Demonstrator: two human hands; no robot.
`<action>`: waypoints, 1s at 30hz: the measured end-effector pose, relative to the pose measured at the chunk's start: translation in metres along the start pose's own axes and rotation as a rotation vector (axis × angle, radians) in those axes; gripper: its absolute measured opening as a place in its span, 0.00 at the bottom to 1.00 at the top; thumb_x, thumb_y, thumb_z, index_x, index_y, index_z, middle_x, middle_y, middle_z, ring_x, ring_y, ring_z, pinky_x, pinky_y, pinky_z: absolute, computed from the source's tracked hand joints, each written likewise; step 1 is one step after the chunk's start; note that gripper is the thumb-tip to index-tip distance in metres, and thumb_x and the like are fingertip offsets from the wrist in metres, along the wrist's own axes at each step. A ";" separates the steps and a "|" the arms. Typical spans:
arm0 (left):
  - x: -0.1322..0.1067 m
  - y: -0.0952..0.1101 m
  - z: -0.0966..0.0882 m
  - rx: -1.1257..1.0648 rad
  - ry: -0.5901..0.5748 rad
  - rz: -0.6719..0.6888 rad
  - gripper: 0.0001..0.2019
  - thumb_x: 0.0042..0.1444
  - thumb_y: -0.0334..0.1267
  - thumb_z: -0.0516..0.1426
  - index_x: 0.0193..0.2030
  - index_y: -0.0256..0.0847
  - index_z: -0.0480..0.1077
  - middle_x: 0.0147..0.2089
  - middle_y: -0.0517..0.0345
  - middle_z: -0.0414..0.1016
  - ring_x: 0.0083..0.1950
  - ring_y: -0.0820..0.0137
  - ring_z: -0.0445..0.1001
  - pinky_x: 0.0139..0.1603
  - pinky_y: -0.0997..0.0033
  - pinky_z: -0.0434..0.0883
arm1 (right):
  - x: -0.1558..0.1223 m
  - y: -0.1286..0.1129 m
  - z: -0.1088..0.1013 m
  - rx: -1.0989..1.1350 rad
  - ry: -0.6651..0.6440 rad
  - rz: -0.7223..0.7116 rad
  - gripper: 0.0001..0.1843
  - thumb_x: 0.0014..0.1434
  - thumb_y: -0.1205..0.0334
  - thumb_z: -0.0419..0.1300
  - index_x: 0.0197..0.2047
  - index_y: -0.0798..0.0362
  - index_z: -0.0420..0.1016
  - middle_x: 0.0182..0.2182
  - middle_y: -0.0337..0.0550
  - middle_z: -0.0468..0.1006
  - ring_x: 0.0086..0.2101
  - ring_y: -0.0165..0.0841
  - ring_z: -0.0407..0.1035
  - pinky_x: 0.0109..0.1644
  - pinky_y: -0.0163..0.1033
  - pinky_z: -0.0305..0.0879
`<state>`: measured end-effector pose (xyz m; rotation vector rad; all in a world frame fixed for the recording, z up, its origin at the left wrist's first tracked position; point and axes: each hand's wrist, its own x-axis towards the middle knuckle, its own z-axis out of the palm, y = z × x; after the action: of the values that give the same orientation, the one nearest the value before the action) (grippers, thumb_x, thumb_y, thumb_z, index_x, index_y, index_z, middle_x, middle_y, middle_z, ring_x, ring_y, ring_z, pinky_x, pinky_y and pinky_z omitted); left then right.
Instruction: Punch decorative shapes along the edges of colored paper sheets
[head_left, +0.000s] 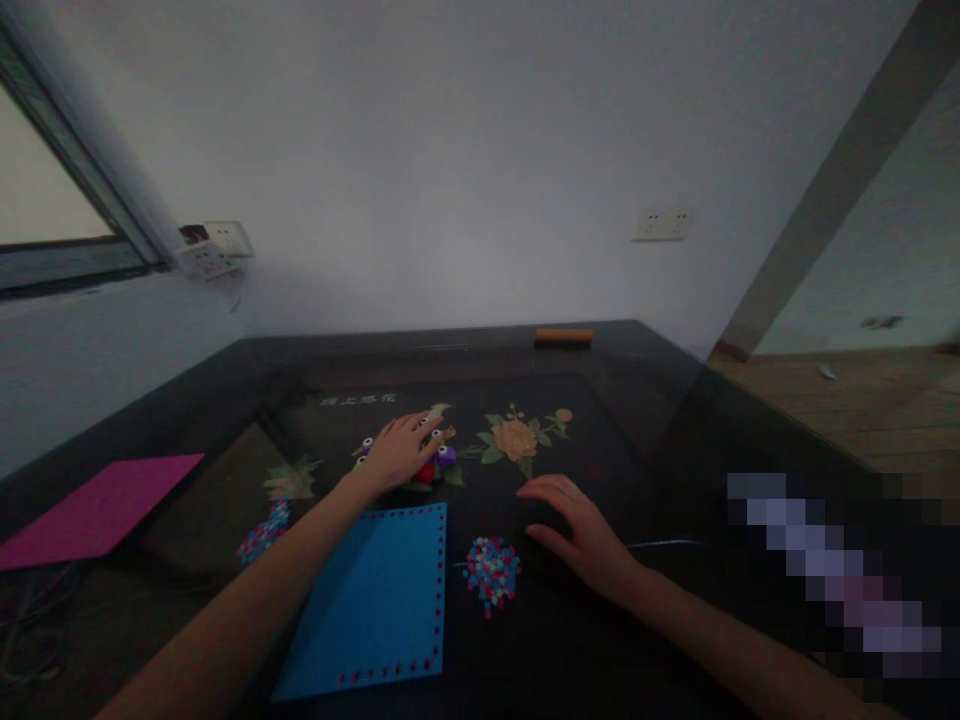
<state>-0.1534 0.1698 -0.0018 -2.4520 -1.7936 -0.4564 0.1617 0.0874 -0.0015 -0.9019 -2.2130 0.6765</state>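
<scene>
My left hand (397, 452) reaches forward over a cluster of small purple and red pom-pom figures with googly eyes (439, 460), fingers stretched out and touching them. My right hand (574, 535) lies curled, palm down, on a dark object on the table that I cannot make out. Between my arms lies a blue felt sheet (379, 600) with punched holes along its edges. Right of it is a small pile of red, white and blue beads (491, 573).
The dark glass-topped table (645, 420) has flower prints under the glass. A magenta sheet (97, 508) lies at the left edge, a second bead pile (262, 533) near it. An orange bar (564, 336) sits at the far edge by the wall. Wooden floor is at the right.
</scene>
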 end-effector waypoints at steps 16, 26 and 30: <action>-0.004 0.006 -0.011 -0.035 -0.091 0.104 0.20 0.66 0.42 0.41 0.56 0.45 0.69 0.56 0.54 0.74 0.56 0.63 0.70 0.57 0.61 0.64 | -0.018 -0.003 -0.010 0.040 0.005 0.005 0.08 0.64 0.60 0.54 0.41 0.52 0.73 0.40 0.47 0.74 0.43 0.35 0.68 0.49 0.43 0.66; -0.042 0.072 -0.048 -0.153 0.180 0.241 0.14 0.62 0.35 0.47 0.50 0.40 0.69 0.53 0.47 0.73 0.55 0.60 0.68 0.56 0.53 0.64 | -0.024 -0.023 -0.017 0.109 0.113 -0.105 0.06 0.61 0.61 0.57 0.32 0.52 0.65 0.33 0.45 0.73 0.36 0.33 0.68 0.39 0.39 0.66; -0.120 0.141 -0.052 -0.434 -0.003 0.599 0.07 0.57 0.33 0.52 0.34 0.44 0.71 0.29 0.54 0.74 0.30 0.65 0.70 0.30 0.65 0.69 | -0.040 -0.047 -0.003 0.210 0.059 -0.256 0.15 0.65 0.55 0.50 0.27 0.51 0.59 0.24 0.41 0.69 0.28 0.30 0.64 0.31 0.35 0.61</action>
<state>-0.0636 0.0033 0.0307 -3.0844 -0.9334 -0.8396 0.1662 0.0290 0.0163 -0.5159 -2.1098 0.7314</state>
